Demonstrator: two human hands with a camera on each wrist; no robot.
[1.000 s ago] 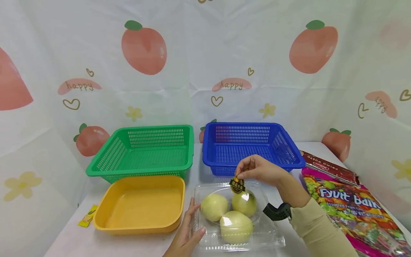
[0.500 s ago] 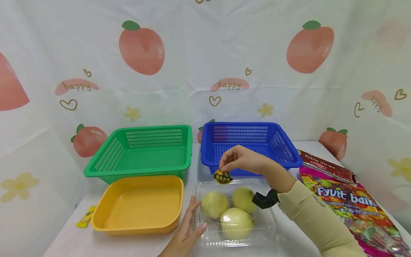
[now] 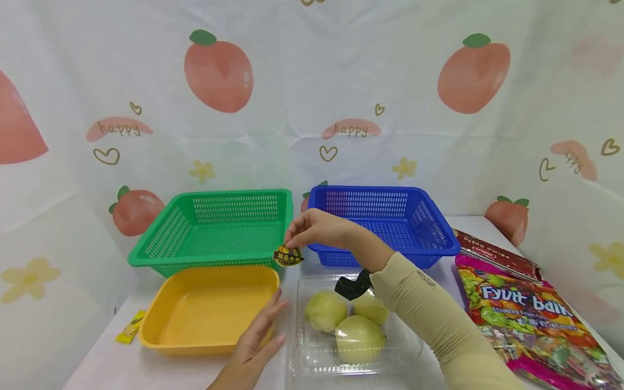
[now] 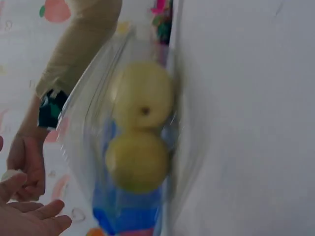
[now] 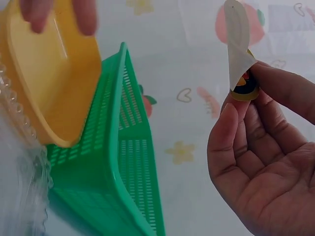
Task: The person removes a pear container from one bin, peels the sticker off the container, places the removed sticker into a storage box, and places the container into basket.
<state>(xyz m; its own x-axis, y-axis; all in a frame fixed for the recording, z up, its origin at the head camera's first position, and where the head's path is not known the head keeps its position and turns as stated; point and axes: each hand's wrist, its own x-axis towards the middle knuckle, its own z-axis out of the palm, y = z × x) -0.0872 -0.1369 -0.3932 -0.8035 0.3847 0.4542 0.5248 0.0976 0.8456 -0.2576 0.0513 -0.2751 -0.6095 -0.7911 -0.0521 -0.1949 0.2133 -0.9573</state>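
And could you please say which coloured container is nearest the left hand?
The yellow tub, right by the left hand; the green basket and blue basket stand farther back.

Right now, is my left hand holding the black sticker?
No, your right hand pinches the black sticker, while your left hand is apart from it.

The far backdrop (image 3: 278,76) repeats "happy". At right, a dark red packet (image 3: 502,255) reads "PRIMO GUSTO"; the nearer bag (image 3: 526,325), "Fyuit" above "Assorted Fruit". The black-and-gold sticker (image 3: 288,257) shows "精品水". Lettering on the sleeve (image 3: 429,311) is illegible.
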